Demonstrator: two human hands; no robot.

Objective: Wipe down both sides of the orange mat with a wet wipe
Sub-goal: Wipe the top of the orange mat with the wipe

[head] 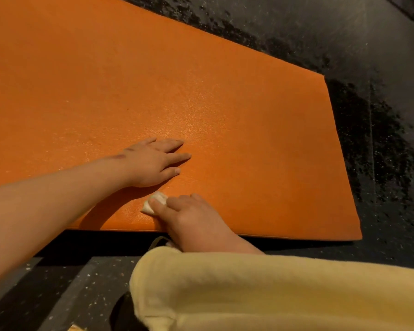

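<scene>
The mat lies flat on the dark floor. This looks like the wiping of its upper side. The right hand grips a wadded wipe at the near edge. The left hand presses flat just beyond, fingers straight. Strokes farther out would likely need that hand moved aside. A yellow sleeve hangs nearest.

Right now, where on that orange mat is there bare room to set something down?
The orange mat is bare from the two hands to its right edge, and across its whole far half. It is crowded at the near edge, where the left hand lies flat and the right hand holds the wet wipe just beside it.
</scene>
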